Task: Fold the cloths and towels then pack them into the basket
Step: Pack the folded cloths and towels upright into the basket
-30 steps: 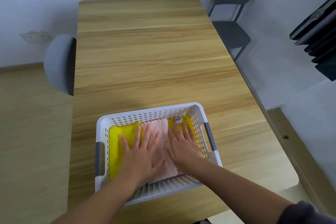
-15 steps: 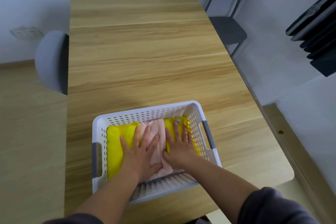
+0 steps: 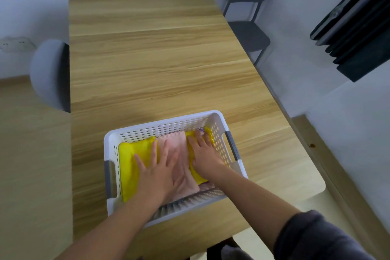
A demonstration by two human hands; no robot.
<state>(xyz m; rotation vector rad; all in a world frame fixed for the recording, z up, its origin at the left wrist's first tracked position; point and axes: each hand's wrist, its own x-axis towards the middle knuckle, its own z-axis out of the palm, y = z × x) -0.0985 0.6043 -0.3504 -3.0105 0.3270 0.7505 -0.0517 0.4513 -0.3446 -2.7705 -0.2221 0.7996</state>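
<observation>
Head view: folded yellow cloths (image 3: 128, 160) flank pink towel (image 3: 178, 145) inside white basket (image 3: 168, 129).

Wooden table (image 3: 164, 65) by white walls; dark chair (image 3: 249, 17) behind; grey chair (image 3: 50, 74) left.

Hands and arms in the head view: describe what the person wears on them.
The left hand and right hand are bare: no gloves, rings or watch show. A dark grey sleeve covers the right arm's upper part only; its forearm is uncovered. The left forearm shows no sleeve within the frame.
</observation>
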